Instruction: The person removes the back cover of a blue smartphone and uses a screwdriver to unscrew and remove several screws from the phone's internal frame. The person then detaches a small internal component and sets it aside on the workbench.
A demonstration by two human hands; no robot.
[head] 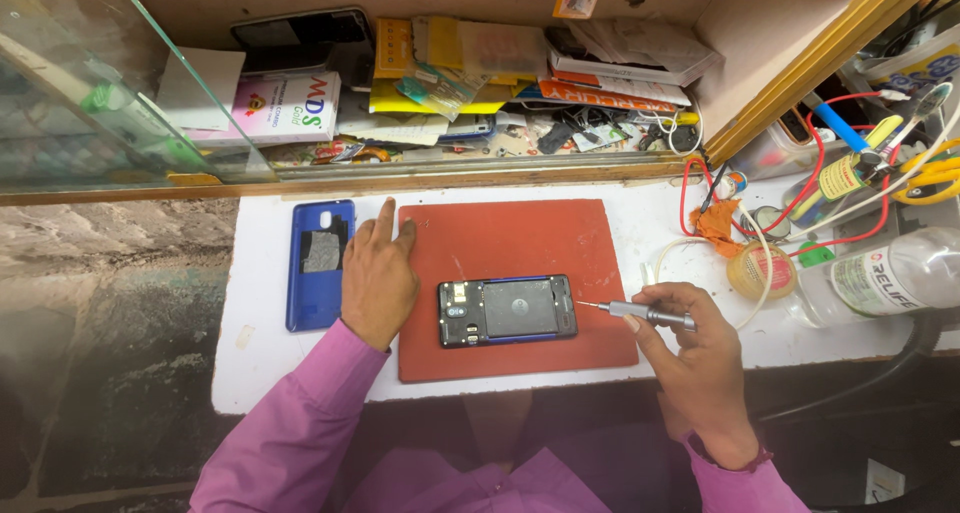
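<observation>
While the opened phone point(507, 311) lies flat at the centre of the red mat point(515, 238), light, stiff and fragile, best held by its edges, the right hand point(690, 348) grips a screwdriver point(640, 313) at 3 o'clock, and the left hand point(378, 273) rests open, empty, at 9 o'clock.

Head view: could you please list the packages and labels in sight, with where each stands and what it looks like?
White and pink box: flat, rectangular, on the shelf behind the glass, upper left.
Clear plastic bottle: lying on its side at the right edge, white label with red print.
Small round jar: amber, yellowish label, right of the red mat.
Orange packet: flat, in the shelf's paper pile.
</observation>
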